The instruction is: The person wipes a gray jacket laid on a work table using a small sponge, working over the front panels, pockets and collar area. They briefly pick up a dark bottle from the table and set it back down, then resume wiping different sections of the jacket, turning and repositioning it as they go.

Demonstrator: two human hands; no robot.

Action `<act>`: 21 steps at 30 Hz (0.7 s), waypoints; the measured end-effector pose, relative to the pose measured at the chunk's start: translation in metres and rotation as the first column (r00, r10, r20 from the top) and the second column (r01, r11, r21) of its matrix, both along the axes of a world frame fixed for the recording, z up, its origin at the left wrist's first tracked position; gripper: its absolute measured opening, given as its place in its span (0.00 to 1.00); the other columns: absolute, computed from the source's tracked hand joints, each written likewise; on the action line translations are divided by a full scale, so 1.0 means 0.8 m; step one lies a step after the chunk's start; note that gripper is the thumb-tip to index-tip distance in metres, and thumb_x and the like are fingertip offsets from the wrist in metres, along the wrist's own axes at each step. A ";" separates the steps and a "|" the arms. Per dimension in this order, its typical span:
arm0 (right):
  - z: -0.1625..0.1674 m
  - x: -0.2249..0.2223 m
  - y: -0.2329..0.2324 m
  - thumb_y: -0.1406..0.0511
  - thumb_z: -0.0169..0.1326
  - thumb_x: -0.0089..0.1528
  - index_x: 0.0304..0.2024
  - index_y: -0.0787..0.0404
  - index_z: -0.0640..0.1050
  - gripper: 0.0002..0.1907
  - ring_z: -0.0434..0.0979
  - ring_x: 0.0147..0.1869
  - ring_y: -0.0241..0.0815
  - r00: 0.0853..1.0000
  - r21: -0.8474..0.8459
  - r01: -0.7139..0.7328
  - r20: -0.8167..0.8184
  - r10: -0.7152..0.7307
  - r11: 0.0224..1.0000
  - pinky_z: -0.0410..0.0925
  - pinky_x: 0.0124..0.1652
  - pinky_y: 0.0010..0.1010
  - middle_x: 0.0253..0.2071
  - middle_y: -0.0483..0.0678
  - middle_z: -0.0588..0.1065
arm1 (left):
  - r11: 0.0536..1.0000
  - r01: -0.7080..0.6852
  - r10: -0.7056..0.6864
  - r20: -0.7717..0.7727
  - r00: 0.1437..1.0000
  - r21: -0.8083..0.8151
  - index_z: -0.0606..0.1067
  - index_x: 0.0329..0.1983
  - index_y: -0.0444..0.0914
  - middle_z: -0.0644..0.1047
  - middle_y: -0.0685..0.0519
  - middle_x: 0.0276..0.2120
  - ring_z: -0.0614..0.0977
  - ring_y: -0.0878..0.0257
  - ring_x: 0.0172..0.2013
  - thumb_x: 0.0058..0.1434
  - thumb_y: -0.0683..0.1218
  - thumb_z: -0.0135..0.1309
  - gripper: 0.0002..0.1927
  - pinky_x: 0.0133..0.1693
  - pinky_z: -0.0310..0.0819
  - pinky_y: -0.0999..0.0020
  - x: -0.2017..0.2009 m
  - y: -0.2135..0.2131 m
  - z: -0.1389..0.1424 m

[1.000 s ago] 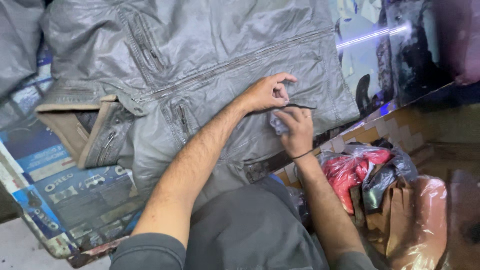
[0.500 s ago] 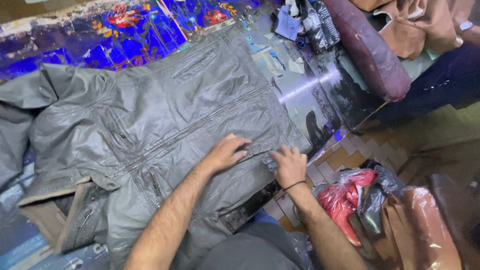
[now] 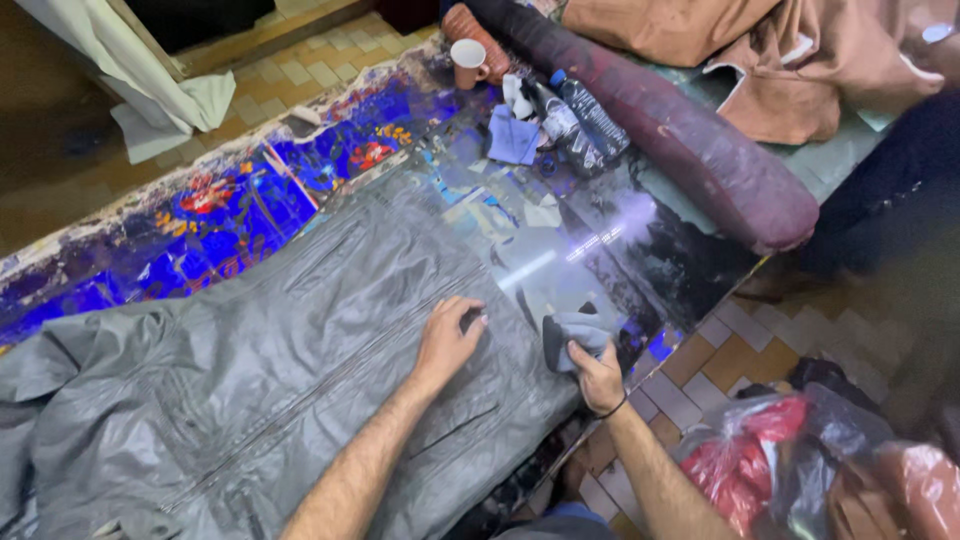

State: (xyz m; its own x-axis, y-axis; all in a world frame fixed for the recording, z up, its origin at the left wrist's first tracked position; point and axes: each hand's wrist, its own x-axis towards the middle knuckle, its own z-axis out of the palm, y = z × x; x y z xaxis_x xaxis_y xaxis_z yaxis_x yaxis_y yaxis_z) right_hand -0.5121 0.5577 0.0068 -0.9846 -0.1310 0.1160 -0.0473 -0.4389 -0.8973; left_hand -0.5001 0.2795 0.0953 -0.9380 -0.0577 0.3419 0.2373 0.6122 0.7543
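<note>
A grey leather jacket [image 3: 250, 370] lies spread flat on a table [image 3: 230, 210] with a glossy blue patterned top. My left hand [image 3: 447, 340] rests palm down on the jacket near its right edge, fingers slightly spread. Just beyond that edge, my right hand [image 3: 595, 372] grips a small crumpled grey cloth [image 3: 575, 335] held over the glossy table top. A dark band circles my right wrist.
A long dark red roll [image 3: 700, 150] lies along the table's far right. Near the far edge stand a paper cup [image 3: 467, 55], a plastic bottle [image 3: 590, 115] and a blue rag [image 3: 513, 137]. Brown garments [image 3: 780, 60] are piled behind. Plastic bags [image 3: 800, 460] sit on the tiled floor.
The view has tilted up and away, showing more of the table's far end. My right hand has moved off the jacket's edge with the cloth; my left hand stays flat on the jacket.
</note>
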 end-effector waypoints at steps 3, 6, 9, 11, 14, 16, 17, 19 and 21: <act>-0.015 -0.051 0.044 0.71 0.53 0.65 0.52 0.66 0.77 0.13 0.75 0.59 0.41 0.995 0.075 -0.026 -0.099 0.033 0.997 0.65 0.59 0.30 0.54 0.49 0.77 | 0.976 -0.042 0.035 0.034 0.999 0.213 0.79 0.48 0.38 0.80 0.48 0.41 0.83 0.57 0.40 0.59 0.46 0.61 0.15 0.42 0.79 0.62 -0.125 0.067 0.014; -0.028 -0.091 0.098 0.71 0.54 0.63 0.49 0.68 0.78 0.12 0.76 0.57 0.42 0.992 0.096 -0.113 -0.037 0.117 0.989 0.66 0.57 0.31 0.54 0.49 0.78 | 0.977 -0.074 0.080 -0.023 0.997 0.199 0.77 0.50 0.36 0.80 0.47 0.43 0.83 0.55 0.44 0.57 0.47 0.64 0.19 0.46 0.78 0.62 -0.265 0.140 0.032; -0.052 -0.123 0.145 0.72 0.54 0.63 0.47 0.69 0.80 0.10 0.76 0.58 0.43 0.980 0.161 -0.167 -0.077 0.181 0.973 0.66 0.58 0.31 0.55 0.51 0.78 | 0.964 -0.203 0.197 0.049 0.979 0.173 0.73 0.56 0.35 0.78 0.44 0.46 0.82 0.51 0.45 0.55 0.50 0.66 0.28 0.48 0.76 0.59 -0.380 0.201 0.050; -0.070 -0.141 0.164 0.72 0.55 0.64 0.48 0.70 0.80 0.11 0.76 0.57 0.44 0.981 0.086 -0.186 -0.040 0.190 0.979 0.65 0.57 0.32 0.53 0.52 0.78 | 0.923 -0.330 0.316 0.099 0.943 0.198 0.70 0.60 0.35 0.76 0.42 0.49 0.81 0.47 0.48 0.55 0.52 0.67 0.33 0.50 0.75 0.56 -0.444 0.227 0.068; -0.093 -0.161 0.175 0.73 0.56 0.63 0.52 0.70 0.78 0.14 0.77 0.54 0.45 0.948 -0.211 -0.164 0.235 0.213 0.964 0.66 0.55 0.35 0.49 0.54 0.78 | 0.823 -0.545 0.512 0.205 0.834 0.160 0.66 0.63 0.35 0.75 0.38 0.54 0.77 0.42 0.54 0.53 0.56 0.68 0.40 0.54 0.70 0.49 -0.512 0.246 0.088; -0.101 -0.172 0.175 0.72 0.56 0.62 0.53 0.67 0.77 0.16 0.77 0.54 0.45 0.909 -0.297 -0.132 0.343 0.235 0.945 0.65 0.56 0.35 0.50 0.53 0.79 | 0.741 -0.664 0.602 0.338 0.724 0.103 0.63 0.65 0.35 0.73 0.38 0.57 0.75 0.41 0.57 0.52 0.60 0.68 0.44 0.55 0.67 0.46 -0.549 0.255 0.102; -0.102 -0.177 0.174 0.72 0.56 0.62 0.52 0.68 0.78 0.16 0.77 0.55 0.45 0.919 -0.246 -0.187 0.299 0.258 0.951 0.65 0.57 0.35 0.50 0.54 0.79 | 0.738 -0.666 0.594 0.369 0.715 0.104 0.63 0.65 0.35 0.74 0.37 0.57 0.75 0.40 0.57 0.52 0.62 0.68 0.45 0.56 0.67 0.47 -0.564 0.258 0.108; -0.102 -0.187 0.172 0.70 0.57 0.60 0.52 0.70 0.79 0.17 0.79 0.56 0.45 0.930 -0.130 -0.276 0.214 0.299 0.952 0.65 0.58 0.34 0.50 0.54 0.81 | 0.738 -0.666 0.568 0.434 0.699 0.107 0.64 0.66 0.34 0.74 0.35 0.57 0.76 0.39 0.58 0.53 0.66 0.67 0.48 0.58 0.69 0.49 -0.588 0.264 0.114; -0.100 -0.198 0.171 0.69 0.59 0.60 0.52 0.70 0.80 0.17 0.79 0.57 0.46 0.938 -0.045 -0.301 0.164 0.304 0.952 0.64 0.60 0.34 0.51 0.54 0.82 | 0.722 -0.677 0.523 0.528 0.669 0.143 0.66 0.65 0.36 0.76 0.39 0.55 0.80 0.43 0.54 0.48 0.65 0.66 0.47 0.50 0.79 0.49 -0.603 0.267 0.113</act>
